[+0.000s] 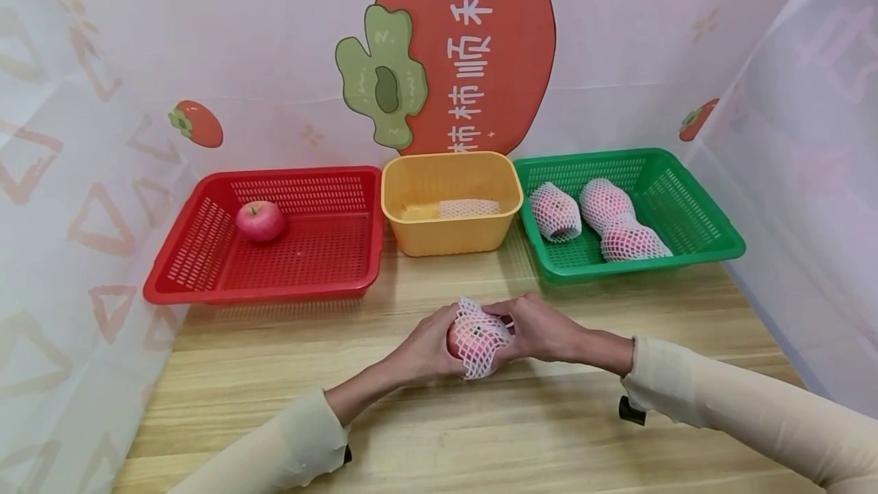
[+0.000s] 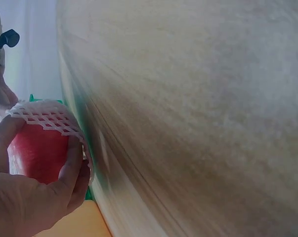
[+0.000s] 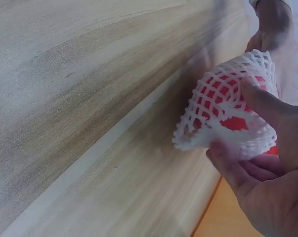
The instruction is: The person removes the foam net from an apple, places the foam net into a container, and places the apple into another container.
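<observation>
Close over the table's middle, a red apple (image 2: 40,153) is partly covered by a white foam net sleeve (image 1: 478,341). My left hand (image 1: 430,345) grips the apple from the left, thumb and fingers curled round its bare side. From the right, my right hand (image 1: 542,330) pinches the foam net; in the right wrist view its thumb lies on the mesh and its fingertips are under the lower edge. The net hangs loose past the apple on the side by the right hand.
Behind the hands stand a red basket (image 1: 295,293) with one bare apple (image 1: 261,221), a yellow bin (image 1: 453,238) with a foam net (image 1: 469,209) inside, and a green basket (image 1: 706,250) with several net-wrapped apples (image 1: 555,212). Printed cloth walls (image 1: 274,59) enclose the wooden table (image 1: 480,433).
</observation>
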Tool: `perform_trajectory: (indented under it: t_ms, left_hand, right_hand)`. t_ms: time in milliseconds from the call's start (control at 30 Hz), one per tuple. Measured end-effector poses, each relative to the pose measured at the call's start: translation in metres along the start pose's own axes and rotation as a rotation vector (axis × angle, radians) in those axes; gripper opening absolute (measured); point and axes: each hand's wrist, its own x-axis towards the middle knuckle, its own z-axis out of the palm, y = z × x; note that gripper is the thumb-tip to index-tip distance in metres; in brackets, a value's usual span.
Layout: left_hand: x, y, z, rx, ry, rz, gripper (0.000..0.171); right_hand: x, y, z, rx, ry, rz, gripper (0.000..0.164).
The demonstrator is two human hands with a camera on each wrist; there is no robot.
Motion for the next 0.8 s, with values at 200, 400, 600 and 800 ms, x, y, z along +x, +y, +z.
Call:
perform_trajectory:
  t_ms: [200, 400, 600, 800]
  left_hand:
    - [-0.001, -0.003, -0.001, 0.023, 0.012, 0.004, 0.075]
    - [0.001, -0.003, -0.003, 0.017, 0.025, 0.005, 0.077]
    - [0.002, -0.004, -0.006, 0.009, 0.032, -0.018, 0.077]
    - [0.001, -0.003, -0.008, 0.02, 0.027, -0.042, 0.075]
  right_hand:
    - [-0.001, 0.004, -0.002, 0.075, 0.005, 0.0, 0.069]
    - [-0.003, 0.004, -0.008, 0.051, 0.049, -0.007, 0.052]
    - [-0.002, 0.002, -0.012, 0.019, 0.108, -0.026, 0.031]
    - [-0.003, 0.0, -0.017, 0.01, 0.151, -0.077, 0.022]
